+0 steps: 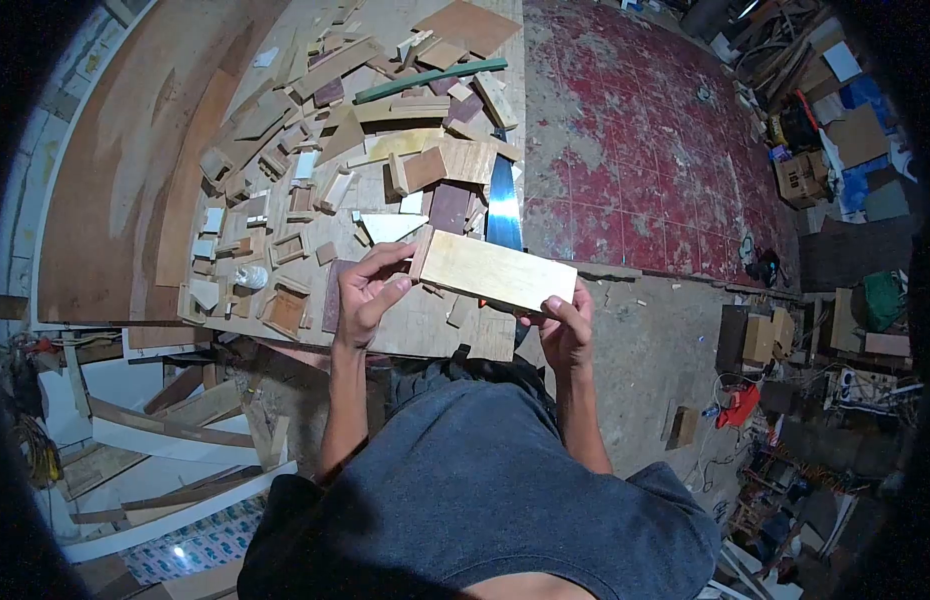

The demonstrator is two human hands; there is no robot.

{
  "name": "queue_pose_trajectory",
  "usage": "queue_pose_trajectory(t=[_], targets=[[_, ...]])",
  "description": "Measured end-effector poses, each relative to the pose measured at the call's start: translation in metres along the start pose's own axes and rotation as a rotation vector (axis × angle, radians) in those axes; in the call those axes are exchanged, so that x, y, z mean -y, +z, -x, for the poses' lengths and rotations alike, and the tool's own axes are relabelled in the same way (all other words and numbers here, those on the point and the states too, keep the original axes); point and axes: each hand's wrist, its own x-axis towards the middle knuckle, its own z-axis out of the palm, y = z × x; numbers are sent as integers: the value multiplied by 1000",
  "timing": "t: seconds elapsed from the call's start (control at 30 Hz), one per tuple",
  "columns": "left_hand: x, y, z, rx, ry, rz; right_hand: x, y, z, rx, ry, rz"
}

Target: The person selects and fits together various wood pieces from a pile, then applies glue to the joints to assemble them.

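A pale rectangular wooden board [500,270] is held up in front of my chest, over the near edge of the workbench. A narrow reddish-brown wood strip [421,252] stands across the board's left end. My left hand [370,295] pinches that end, with fingers and thumb at the strip. At the right end, my right hand [567,325] is closed on the board's near corner, its thumb on top. Just beyond the board lies a handsaw [503,205] with a shiny blue-looking blade; the held board overlaps its near part in this view.
Wood offcuts and small wooden frames cover the workbench [385,343], among them a green strip [430,80]. A small white bottle [251,277] stands at its left. Scrap boards [175,430] lean below left. Red worn flooring [635,150] spreads to the right, with a cardboard box [803,178] beyond.
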Motion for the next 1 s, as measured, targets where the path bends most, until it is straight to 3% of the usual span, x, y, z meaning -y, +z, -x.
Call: queue_pose_trajectory(t=[1.0], targets=[[6,3,-28,-28,-23,-138,13,4,-17,72,-206,181]])
